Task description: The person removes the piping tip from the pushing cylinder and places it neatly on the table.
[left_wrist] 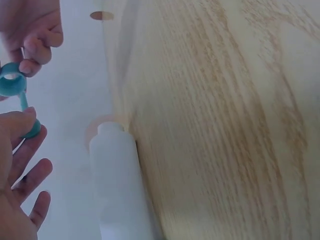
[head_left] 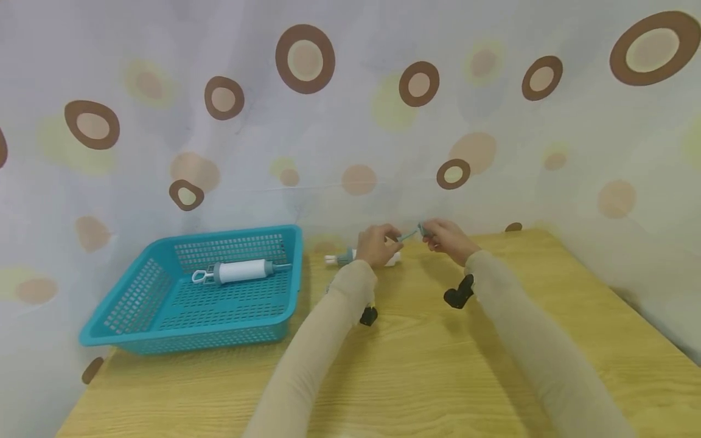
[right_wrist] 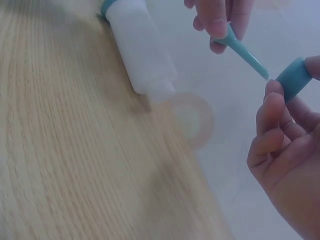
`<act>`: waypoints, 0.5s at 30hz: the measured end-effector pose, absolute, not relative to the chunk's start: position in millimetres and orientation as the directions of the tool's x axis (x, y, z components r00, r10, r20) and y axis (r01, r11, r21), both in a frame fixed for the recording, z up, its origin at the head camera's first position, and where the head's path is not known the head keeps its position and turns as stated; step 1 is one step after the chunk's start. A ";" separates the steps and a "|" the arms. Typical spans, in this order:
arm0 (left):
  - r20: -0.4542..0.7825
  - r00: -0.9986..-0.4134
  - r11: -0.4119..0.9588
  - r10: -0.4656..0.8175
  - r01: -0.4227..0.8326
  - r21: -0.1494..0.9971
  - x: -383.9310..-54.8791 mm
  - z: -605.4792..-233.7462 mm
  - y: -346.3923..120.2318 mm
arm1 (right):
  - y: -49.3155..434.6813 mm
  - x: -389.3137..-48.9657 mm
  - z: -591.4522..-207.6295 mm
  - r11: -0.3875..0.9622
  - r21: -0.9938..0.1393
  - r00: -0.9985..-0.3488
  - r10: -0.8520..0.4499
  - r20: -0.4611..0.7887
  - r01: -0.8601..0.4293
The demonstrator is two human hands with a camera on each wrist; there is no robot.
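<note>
My left hand [head_left: 374,245] pinches a slim teal nozzle [right_wrist: 247,55] by its wider end between thumb and fingers. In my right hand [head_left: 450,239] is a teal ring-shaped cap [right_wrist: 295,79], held between thumb and fingertips. The nozzle's narrow tip points toward the cap; in the left wrist view the cap's round opening shows. Whether tip and cap touch, I cannot tell. Beneath and behind my left hand, a white syringe barrel [left_wrist: 120,185] lies on its side on the table, its narrow neck bare. Its teal collar and pale handle [head_left: 345,257] show left of that hand.
On the left stands a teal perforated basket [head_left: 298,261]. Inside it lies another white syringe [head_left: 241,271] with a grey-blue collar, loop handle and nozzle. The wooden table [head_left: 416,377] meets a patterned curtain [head_left: 350,121] at the back. Black wrist pieces [head_left: 459,292] hang under both forearms.
</note>
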State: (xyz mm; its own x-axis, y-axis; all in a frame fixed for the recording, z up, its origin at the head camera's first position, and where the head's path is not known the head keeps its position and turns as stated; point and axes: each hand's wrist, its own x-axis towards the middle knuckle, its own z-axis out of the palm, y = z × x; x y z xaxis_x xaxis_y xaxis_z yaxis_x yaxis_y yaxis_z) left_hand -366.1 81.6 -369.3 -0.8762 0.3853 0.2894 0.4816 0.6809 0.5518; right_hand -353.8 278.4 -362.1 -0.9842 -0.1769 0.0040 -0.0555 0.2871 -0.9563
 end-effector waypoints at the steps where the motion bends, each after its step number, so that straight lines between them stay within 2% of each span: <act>1: 0.293 -0.872 0.689 0.393 0.490 0.535 -366.6 -370.6 84.0 | 281.2 -353.2 -362.1 0.299 -0.953 -0.987 -0.163 0.004 -0.053; 9: 0.291 -0.867 0.766 0.405 0.495 0.409 -367.6 -378.8 97.7 | 297.2 -346.9 -368.9 0.358 -0.933 -0.988 -0.152 -0.028 -0.028; 15: 0.256 -0.860 0.827 0.442 0.501 0.255 -366.2 -383.3 108.7 | 312.9 -340.8 -373.6 0.434 -0.901 -0.993 -0.109 -0.032 -0.019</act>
State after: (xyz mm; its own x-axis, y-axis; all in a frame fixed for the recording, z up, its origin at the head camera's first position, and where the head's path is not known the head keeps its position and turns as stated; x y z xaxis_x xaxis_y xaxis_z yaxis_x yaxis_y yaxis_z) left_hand -366.2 108.7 -383.3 -0.8597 0.4421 0.2560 0.5012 0.8269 0.2551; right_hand -340.8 312.9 -373.6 -0.9935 -0.1094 -0.0317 -0.0191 0.4342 -0.9006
